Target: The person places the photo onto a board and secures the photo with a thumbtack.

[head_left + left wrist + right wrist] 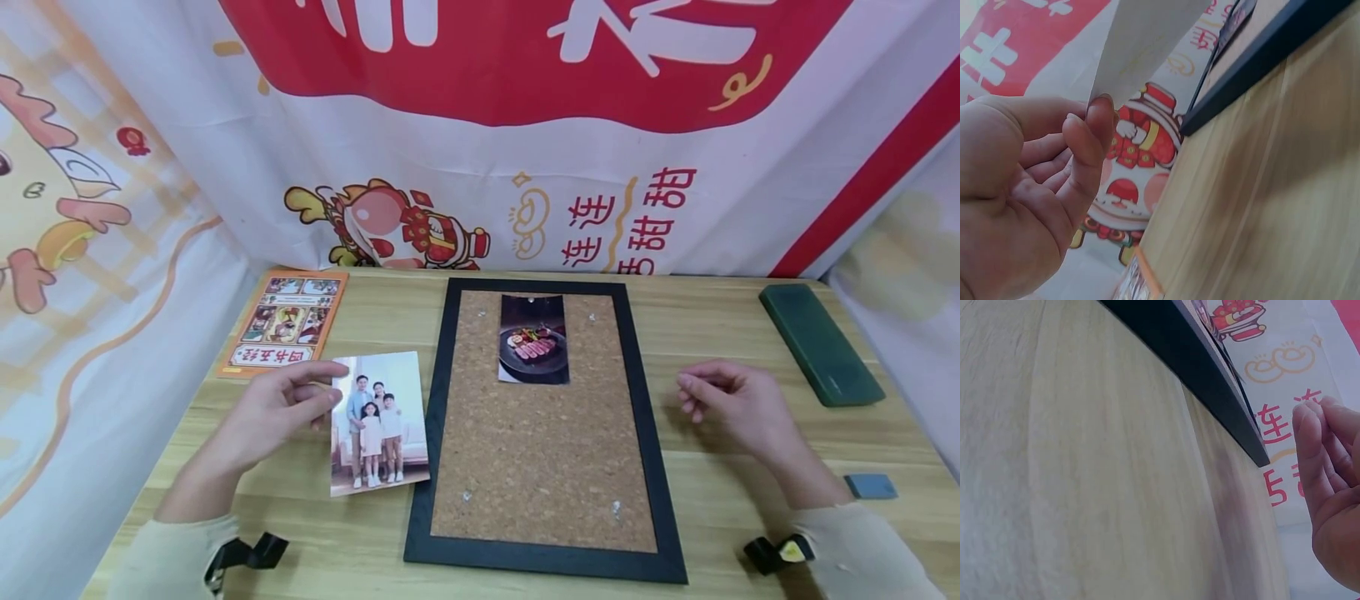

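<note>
Left hand (277,410) pinches family photo (381,442) by one edge | corkboard (543,467) right of that hand, long axis running away; right hand (738,408) nearer, fingertips gathered, hold unclear

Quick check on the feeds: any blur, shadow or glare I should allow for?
Head view: bright and even, the family photo clear; left wrist view: dimmer, a soft-edged shadow across the tabletop; right wrist view: hazy, slightly soft, with a faint shadow beside the board's black frame; no strong glare in any view.
</note>
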A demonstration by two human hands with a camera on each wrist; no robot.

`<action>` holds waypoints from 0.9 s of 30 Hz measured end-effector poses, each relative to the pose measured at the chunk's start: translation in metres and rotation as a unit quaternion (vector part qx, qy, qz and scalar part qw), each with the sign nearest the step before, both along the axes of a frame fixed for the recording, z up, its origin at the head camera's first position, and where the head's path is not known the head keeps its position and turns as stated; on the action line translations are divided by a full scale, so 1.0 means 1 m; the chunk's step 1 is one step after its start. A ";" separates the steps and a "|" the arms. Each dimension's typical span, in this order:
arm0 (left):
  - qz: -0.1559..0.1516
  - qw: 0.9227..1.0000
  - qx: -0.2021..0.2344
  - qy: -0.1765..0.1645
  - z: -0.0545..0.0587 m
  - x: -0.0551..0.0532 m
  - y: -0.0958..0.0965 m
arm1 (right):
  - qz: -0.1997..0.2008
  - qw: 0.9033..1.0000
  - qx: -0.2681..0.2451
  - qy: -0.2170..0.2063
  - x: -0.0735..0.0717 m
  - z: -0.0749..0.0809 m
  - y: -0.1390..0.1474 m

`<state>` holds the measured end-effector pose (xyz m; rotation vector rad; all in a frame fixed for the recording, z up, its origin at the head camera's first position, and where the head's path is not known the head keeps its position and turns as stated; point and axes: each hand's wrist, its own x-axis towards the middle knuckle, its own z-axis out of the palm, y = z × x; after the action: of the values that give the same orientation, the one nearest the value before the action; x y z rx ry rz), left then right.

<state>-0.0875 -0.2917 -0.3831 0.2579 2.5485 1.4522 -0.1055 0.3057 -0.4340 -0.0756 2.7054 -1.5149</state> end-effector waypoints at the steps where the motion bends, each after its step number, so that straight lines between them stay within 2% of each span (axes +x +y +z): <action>1: -0.002 1.000 0.006 -0.002 0.000 -0.001 0.002 | 0.000 1.000 -0.003 0.003 0.000 0.001 -0.001; 6: -0.017 0.999 0.031 -0.012 -0.002 -0.004 0.016 | -0.001 1.000 -0.003 -0.019 -0.001 0.005 -0.007; 10: -0.028 0.999 0.030 -0.026 -0.005 -0.008 0.029 | 0.019 0.999 -0.013 -0.039 -0.003 0.007 -0.012; 16: -0.034 0.998 0.009 -0.052 -0.010 -0.015 0.048 | 0.057 0.997 -0.030 -0.030 -0.005 0.007 -0.021; 22: -0.029 0.998 0.000 -0.060 -0.012 -0.018 0.060 | 0.063 0.997 -0.040 -0.031 -0.008 0.009 -0.031; 27: -0.040 0.997 0.009 -0.067 -0.012 -0.020 0.070 | 0.073 0.995 -0.062 -0.023 -0.011 0.011 -0.038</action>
<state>-0.1078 -0.2215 -0.3952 0.2530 2.3935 1.4141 -0.1160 0.2675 -0.4233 -0.2344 2.5076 -1.6172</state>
